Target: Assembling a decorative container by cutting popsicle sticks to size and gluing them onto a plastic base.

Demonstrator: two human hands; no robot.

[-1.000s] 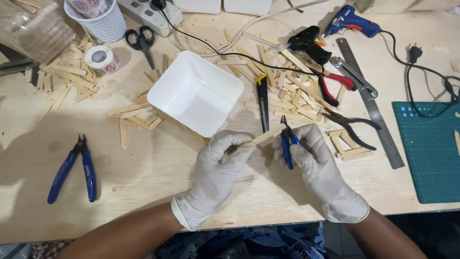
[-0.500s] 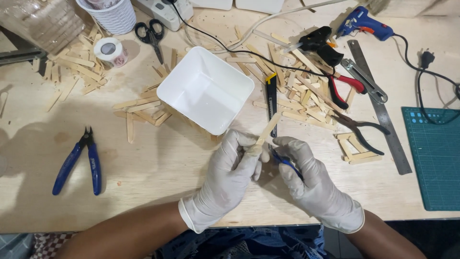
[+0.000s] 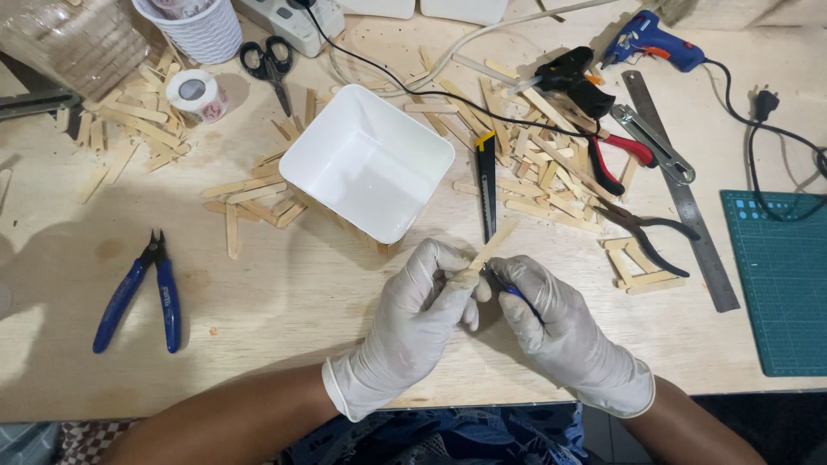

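Wooden stick (image 3: 485,254) pinched in left hand (image 3: 412,323), white tub (image 3: 369,161) near

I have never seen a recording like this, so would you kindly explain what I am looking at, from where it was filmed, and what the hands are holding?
There is no machine here: a camera worn on a person's head looks down at their own two hands in white gloves. The gloved left hand pinches a flat pale wooden stick. The gloved right hand grips a small blue-handled cutter against the stick's lower end.

On the light wooden table lie a square white plastic tub, scattered wooden sticks, blue-handled pliers, black scissors, a roll of tape, red-handled pliers, a blue glue gun, a steel ruler and a green cutting mat.
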